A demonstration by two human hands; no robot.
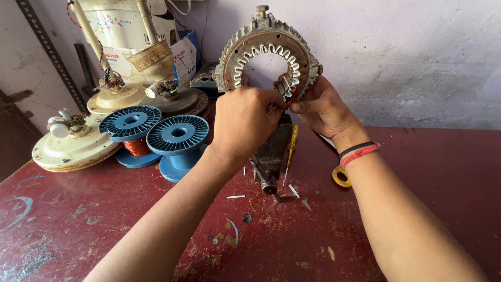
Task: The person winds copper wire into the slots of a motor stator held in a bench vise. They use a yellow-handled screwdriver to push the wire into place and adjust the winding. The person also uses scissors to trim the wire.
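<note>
Both hands pinch at the stator ring — left hand and right hand apparently gripping copper wire; thin windings could snag or kink on the slots.

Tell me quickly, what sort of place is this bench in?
Probably a small fan-motor repair or rewinding workshop: a stator ring clamped upright in a bench vise, blue spools of copper wire, and dismantled ceiling-fan housings nearby.
</note>
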